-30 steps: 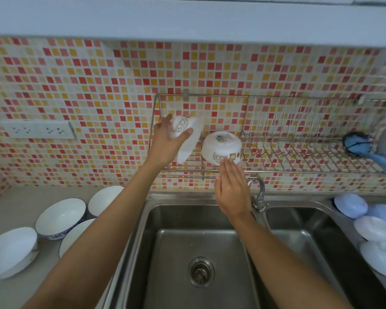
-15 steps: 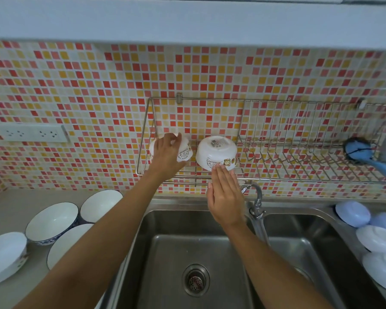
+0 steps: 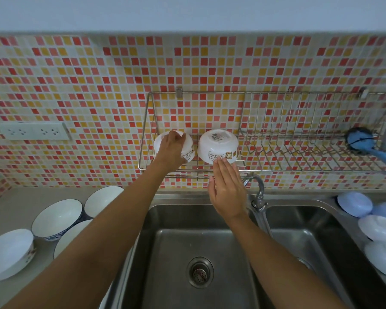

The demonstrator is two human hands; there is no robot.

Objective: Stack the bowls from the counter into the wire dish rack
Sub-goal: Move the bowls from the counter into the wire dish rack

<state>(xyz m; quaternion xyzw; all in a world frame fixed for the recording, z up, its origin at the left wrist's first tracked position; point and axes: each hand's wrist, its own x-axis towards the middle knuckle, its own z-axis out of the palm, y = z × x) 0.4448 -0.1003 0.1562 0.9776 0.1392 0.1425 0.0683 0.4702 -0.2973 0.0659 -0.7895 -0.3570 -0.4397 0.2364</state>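
Bowls (image 3: 56,216) wait on grey counter (image 3: 11,204); left hand (image 3: 171,150) seemingly grips one, right hand (image 3: 226,189) flat.

Two white bowls (image 3: 217,146) upturned in wire rack (image 3: 299,150) — four bowls (image 3: 57,217) on counter.

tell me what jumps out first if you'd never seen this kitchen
Two white bowls sit upside down in the wire dish rack on the red and yellow mosaic wall: the left hand grips one, and the right hand touches the other. More bowls wait on the counter left of the steel sink.
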